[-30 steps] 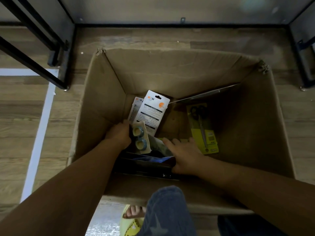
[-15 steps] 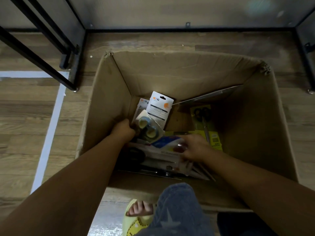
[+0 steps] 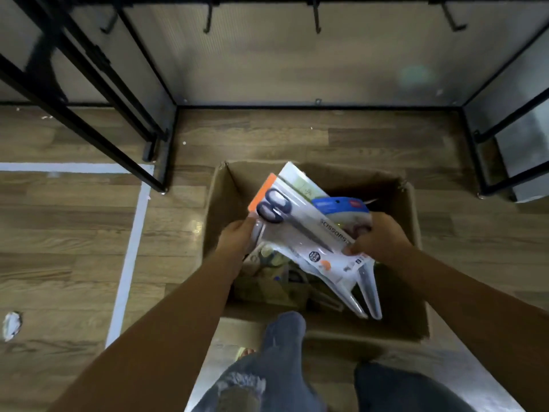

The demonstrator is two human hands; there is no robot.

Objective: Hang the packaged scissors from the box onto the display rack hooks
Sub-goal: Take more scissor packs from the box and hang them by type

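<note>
Near edge first: knees and one yellow sandal (image 3: 242,352) at the bottom, both forearms reaching forward over the cardboard box (image 3: 416,322). Change since a second ago: both hands were down in the box sorting packs, now they are up at rim height with a fanned bundle lifted out, and the view has tipped up enough to show the rack. Reads as the pick done and the carry to the hooks next (my judgement).

Left hand (image 3: 237,236) grips the bundle's left edge, fingers curled behind the cards and mostly hidden. Right hand (image 3: 383,236) pinches the right side, fingertips on the front card.

Front item is the packaged scissors (image 3: 300,227), held above the box, white card with an orange corner. Long axis runs diagonal: black handles up-left and away, blade tips down-right toward the person. Behind it sit a pale card and a blue-topped pack (image 3: 341,205) (how many packs in all, cannot tell). More packs left in the box bottom, dim.

Beyond the box: wood floor, white tape line (image 3: 130,248) on the left, then the display rack (image 3: 297,63), with black hooks (image 3: 317,19) along its top bar, bare, well apart from the bundle.
</note>
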